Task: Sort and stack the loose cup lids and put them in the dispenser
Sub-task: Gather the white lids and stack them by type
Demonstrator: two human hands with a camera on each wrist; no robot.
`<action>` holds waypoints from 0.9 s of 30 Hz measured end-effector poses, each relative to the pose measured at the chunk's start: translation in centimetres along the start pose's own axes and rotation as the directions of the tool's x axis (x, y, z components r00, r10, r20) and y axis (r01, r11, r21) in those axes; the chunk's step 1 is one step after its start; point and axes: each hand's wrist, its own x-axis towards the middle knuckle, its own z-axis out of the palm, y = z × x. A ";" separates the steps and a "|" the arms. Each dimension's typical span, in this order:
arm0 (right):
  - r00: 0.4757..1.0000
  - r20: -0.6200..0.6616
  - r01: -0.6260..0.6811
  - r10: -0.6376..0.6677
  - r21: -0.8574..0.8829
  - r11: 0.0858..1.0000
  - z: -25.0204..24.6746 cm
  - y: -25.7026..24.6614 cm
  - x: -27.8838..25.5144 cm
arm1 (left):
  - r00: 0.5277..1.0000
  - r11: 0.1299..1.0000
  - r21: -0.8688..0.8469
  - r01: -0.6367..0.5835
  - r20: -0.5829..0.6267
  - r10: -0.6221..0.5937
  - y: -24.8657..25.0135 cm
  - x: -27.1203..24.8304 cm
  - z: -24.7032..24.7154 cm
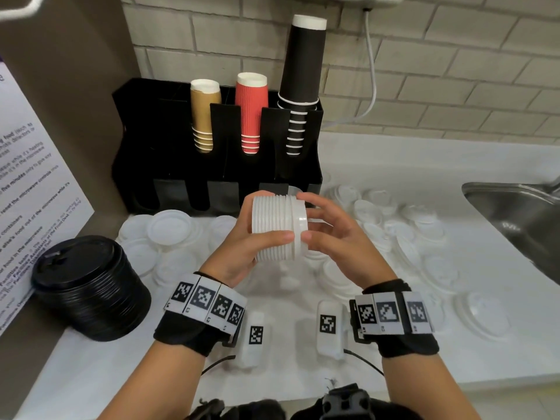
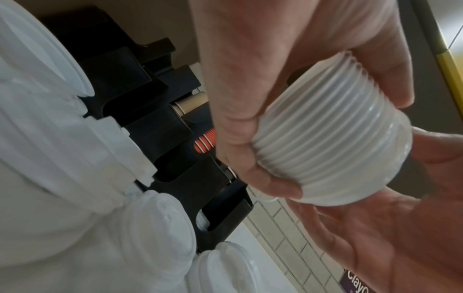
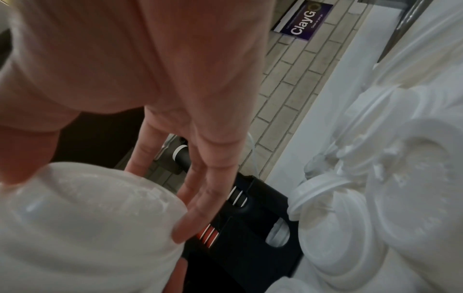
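Stack in hand: nested stack of white lids (image 1: 277, 227), held sideways above the counter (image 1: 394, 165), just in front of the black dispenser (image 1: 218, 140).
Left hand (image 1: 242, 253): fingers and thumb curled round the ribbed side of the stack, carrying it.
Right hand (image 1: 336, 234): fingers fairly straight, thumb and fingertips on the rim of the end lid; looks like pressing it home, not gripping.
Loose lids (image 1: 403, 225): many white ones scattered flat on the counter, both sides of the hands.
Black lids (image 1: 91, 286): already stacked, standing at the left, well apart from the white stack.
Weight: likely very light, thin moulded plastic.
Stiffness: each lid probably flexes; the nested stack should be stiffer, though it can bend or split apart mid-length.
Surface: glossy, so probably slippery; rim ridges give some purchase.
Where to hold: around the side, thumb opposite fingers, a palm capping the free end.
Dispenser slots: lower front openings (image 3: 276, 232) show something white inside; view too dim to be sure it is lids.
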 end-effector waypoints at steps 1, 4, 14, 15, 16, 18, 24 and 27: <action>1.000 0.008 0.001 -0.001 -0.005 1.000 -0.1 -0.1 0.0 | 1.000 1.000 0.005 0.003 0.007 -0.003 0.0 0.0 0.0; 1.000 0.017 0.005 -0.005 -0.010 1.000 -0.3 -0.2 0.0 | 1.000 1.000 0.006 0.004 0.008 -0.004 0.0 0.0 0.2; 0.999 0.047 0.030 -0.025 -0.124 0.992 -1.0 -1.4 0.0 | 1.000 0.994 -0.112 -0.012 -0.020 0.010 0.0 0.4 1.3; 0.999 0.047 0.032 -0.025 -0.138 0.990 -1.2 -1.7 0.1 | 1.000 0.991 -0.135 -0.014 -0.025 0.011 0.0 0.6 1.5; 0.999 0.046 0.027 -0.020 -0.156 0.987 -1.4 -1.9 0.2 | 0.999 0.987 -0.158 -0.017 -0.038 0.011 -0.1 0.7 1.9; 0.998 0.057 -0.011 0.024 -0.219 0.976 -1.9 -2.5 0.6 | 0.997 0.978 -0.210 -0.016 -0.083 -0.001 -0.4 1.0 2.4; 0.974 0.124 -0.059 0.190 -0.670 0.740 -5.2 -4.1 0.7 | 0.979 0.933 -0.358 0.039 -0.175 -0.108 -0.8 1.4 2.5; 0.941 0.147 -0.066 0.305 -0.803 0.592 -7.3 -4.0 -0.9 | 0.977 0.920 -0.392 0.020 -0.187 -0.101 -0.5 1.6 1.8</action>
